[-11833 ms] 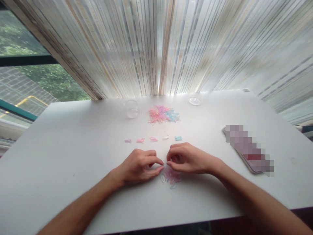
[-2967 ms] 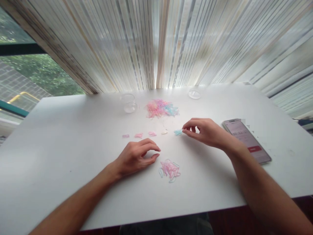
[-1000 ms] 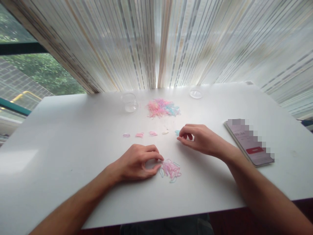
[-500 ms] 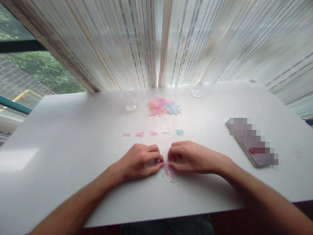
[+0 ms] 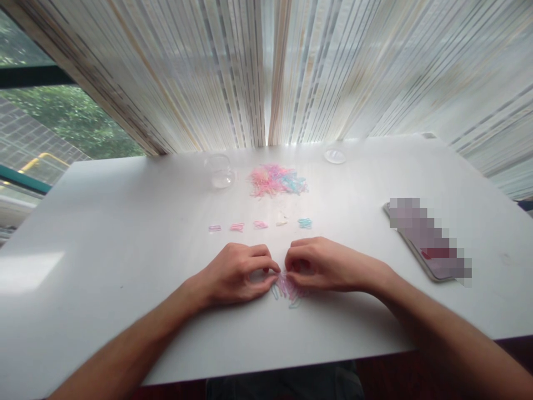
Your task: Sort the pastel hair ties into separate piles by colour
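By two hands (image 5: 236,274) (image 5: 325,268), one pile (image 5: 287,291), seemingly loops (image 5: 295,303)

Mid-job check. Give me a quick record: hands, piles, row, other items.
Left hand: fingertips at near pile; grip unclear
Right hand: fingertips beside the left's, over near pile; grip unclear
Near pile: small loops, mostly pink, some bluish
Row: five groups, left to right purple, pink, pink, whitish, blue
Far pile: pink, purple and blue pieces beyond row
Clear container: left of far pile
Clear disc: right of far pile
Phone: on the right, screen masked
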Demonstrator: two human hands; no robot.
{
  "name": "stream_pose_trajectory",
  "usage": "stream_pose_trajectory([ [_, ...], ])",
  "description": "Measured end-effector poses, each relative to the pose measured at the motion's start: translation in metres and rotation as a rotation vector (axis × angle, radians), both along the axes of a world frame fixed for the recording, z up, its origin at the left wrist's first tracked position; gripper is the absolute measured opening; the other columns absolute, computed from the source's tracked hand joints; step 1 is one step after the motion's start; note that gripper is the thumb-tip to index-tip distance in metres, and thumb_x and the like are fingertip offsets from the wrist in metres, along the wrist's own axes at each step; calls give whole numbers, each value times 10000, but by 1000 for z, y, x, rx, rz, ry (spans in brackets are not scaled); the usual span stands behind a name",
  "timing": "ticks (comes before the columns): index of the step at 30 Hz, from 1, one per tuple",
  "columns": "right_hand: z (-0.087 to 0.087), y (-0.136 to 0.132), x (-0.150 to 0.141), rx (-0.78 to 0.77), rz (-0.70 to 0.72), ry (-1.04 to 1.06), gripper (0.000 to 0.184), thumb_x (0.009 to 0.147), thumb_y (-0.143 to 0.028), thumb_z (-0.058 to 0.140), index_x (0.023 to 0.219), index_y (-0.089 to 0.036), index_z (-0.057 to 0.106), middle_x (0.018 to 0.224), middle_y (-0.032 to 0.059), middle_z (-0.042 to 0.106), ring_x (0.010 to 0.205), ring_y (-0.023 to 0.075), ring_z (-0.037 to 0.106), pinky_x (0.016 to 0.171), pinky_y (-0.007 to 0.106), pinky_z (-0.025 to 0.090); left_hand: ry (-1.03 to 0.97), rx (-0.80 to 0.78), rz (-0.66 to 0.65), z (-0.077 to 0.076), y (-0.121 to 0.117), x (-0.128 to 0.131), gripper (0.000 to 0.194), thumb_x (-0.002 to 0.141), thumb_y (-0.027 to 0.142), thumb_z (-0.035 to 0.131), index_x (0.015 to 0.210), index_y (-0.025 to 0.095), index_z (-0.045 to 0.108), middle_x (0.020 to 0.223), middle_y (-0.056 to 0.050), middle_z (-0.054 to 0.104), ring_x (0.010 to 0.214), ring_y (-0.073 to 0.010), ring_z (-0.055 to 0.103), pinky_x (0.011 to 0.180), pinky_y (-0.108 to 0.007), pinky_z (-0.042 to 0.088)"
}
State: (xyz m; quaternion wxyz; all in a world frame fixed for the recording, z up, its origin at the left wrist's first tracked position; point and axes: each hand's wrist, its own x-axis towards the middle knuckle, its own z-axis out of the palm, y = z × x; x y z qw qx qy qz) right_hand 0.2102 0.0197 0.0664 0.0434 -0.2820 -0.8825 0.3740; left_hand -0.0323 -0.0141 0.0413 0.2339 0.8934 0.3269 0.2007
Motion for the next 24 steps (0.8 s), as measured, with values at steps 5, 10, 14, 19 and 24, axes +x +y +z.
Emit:
stream_pose_trajectory([
  [5, 0, -1, 0, -4, 3, -9, 90, 868, -156, 647, 780, -173, 636, 754, -14, 583, 661, 115, 508, 629, 238, 384, 10, 26, -6, -1, 0, 0, 147, 902, 203, 639, 981, 238, 758, 851, -2, 711, 647, -108, 606, 605, -237, 428],
  [10, 0, 2, 0, -18, 5, -14, 59, 858, -153, 657, 802, -169, 659, 767, -7, 611, 677, 122, 532, 635, 238, 392, 5, 48, -17, -2, -1, 0, 119, 889, 188, 655, 931, 229, 759, 849, -1, 706, 643, -104, 599, 603, -234, 426],
  [14, 0, 3, 0, -35, 1, 10, 49, 858, -162, 662, 811, -165, 676, 776, -2, 632, 672, 119, 541, 629, 232, 399, -41, 1, -11, -1, -1, 0, 131, 875, 153, 655, 924, 213, 760, 834, -2, 689, 626, -90, 579, 588, -220, 429],
  [19, 1, 4, 2, -31, 7, 67, 66, 855, -143, 638, 830, -160, 696, 771, 4, 652, 663, 120, 552, 627, 236, 413, -148, -80, 0, 0, 0, -1, 145, 877, 133, 651, 937, 198, 766, 810, -20, 666, 653, -96, 587, 579, -204, 455],
  [24, 2, 2, 2, -19, -17, 155, 121, 898, -156, 590, 895, -155, 712, 780, 12, 667, 655, 115, 546, 645, 239, 430, -293, -89, 39, -2, 2, -2, 117, 885, 129, 663, 940, 177, 754, 806, -29, 662, 659, -92, 593, 542, -185, 449],
])
